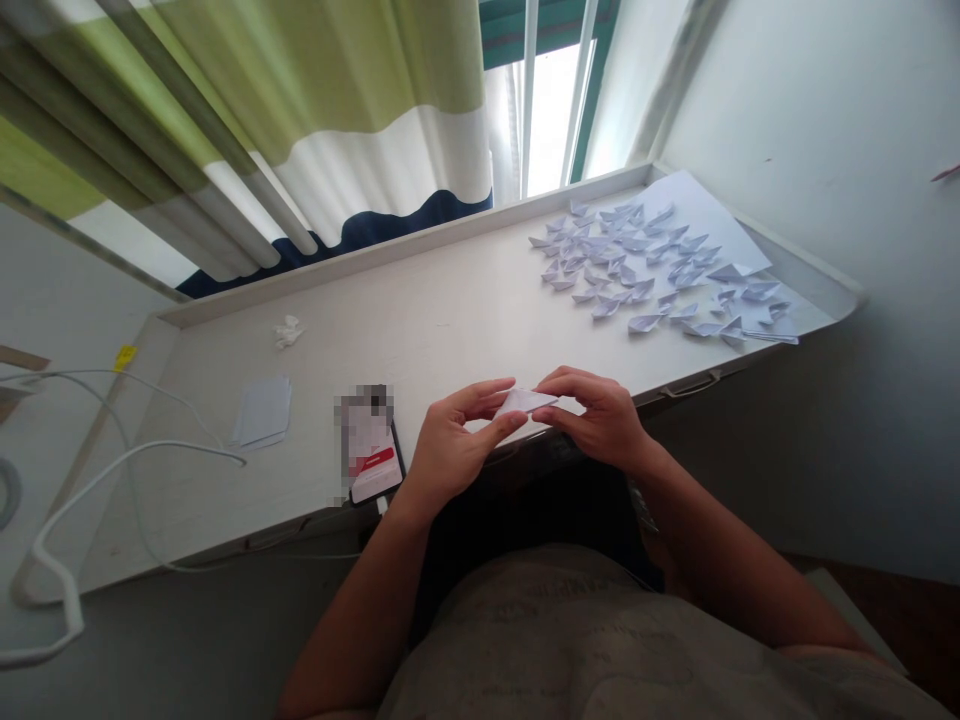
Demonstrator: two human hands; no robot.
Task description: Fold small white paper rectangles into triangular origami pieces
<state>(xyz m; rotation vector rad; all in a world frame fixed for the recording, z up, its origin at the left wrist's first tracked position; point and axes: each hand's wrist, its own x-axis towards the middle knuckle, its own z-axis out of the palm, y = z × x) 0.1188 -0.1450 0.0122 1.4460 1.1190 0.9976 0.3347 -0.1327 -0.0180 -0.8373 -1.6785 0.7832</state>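
Note:
A small piece of folded white paper point(527, 400) with a pointed shape is held up between both hands, just above the front edge of the desk. My left hand point(463, 440) pinches its left end between thumb and fingers. On the other side, my right hand point(595, 412) grips the right end, thumb below and fingers above. Part of the paper is hidden by the fingers. To the right and farther back lie many small folded white paper boats point(619, 260), spread in a loose group.
Left of my hands lies a phone point(373, 455) with a cable plugged in. A stack of white paper slips point(262, 410) and a crumpled tissue point(287, 331) are farther left. A large white sheet point(697, 205) lies under some boats. White cables point(56, 560) hang at the left.

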